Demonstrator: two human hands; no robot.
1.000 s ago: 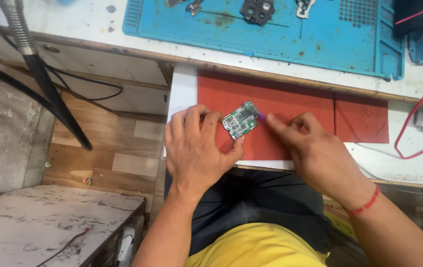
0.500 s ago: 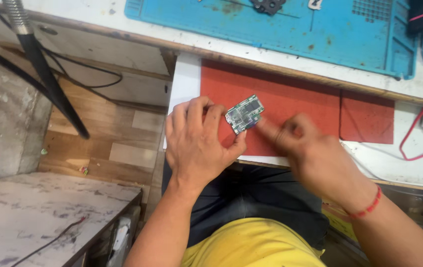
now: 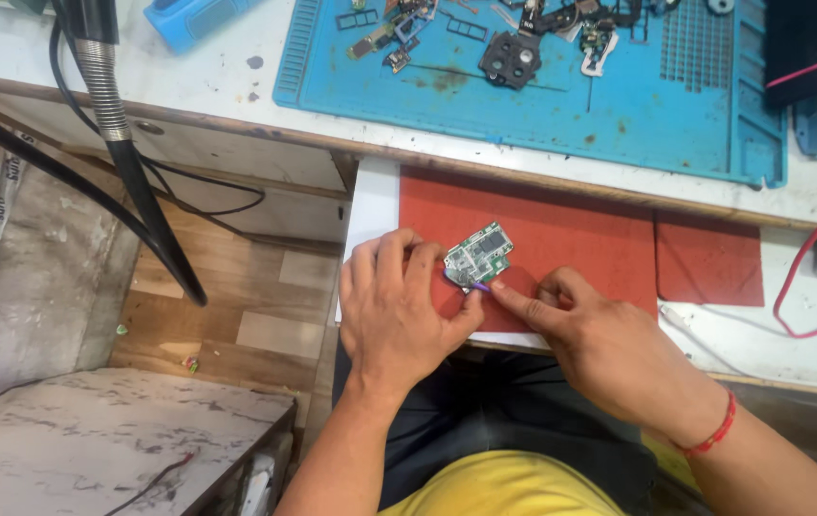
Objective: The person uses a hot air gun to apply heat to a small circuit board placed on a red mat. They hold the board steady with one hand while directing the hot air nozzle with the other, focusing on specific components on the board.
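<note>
Small green circuit board (image 3: 481,254) over the red mat (image 3: 580,239) at the counter's (image 3: 236,91) front edge, left hand (image 3: 394,311) fingers pinching its lower corner, right hand (image 3: 609,344) fingers narrow, holding a thin purple tool (image 3: 470,284) at the board's lower edge, blue work mat (image 3: 561,105) beyond with loose phone parts (image 3: 509,59).

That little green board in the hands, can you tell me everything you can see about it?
The small green circuit board is a thin, flat, roughly rectangular piece with dark chips and silvery metal patches on its top face. It sits tilted, its face turned up to the camera, just above the red mat. The left hand pinches its lower left edge with thumb and fingers. The right hand points its forefinger at a thin purple tool that touches the board's lower corner.
</note>
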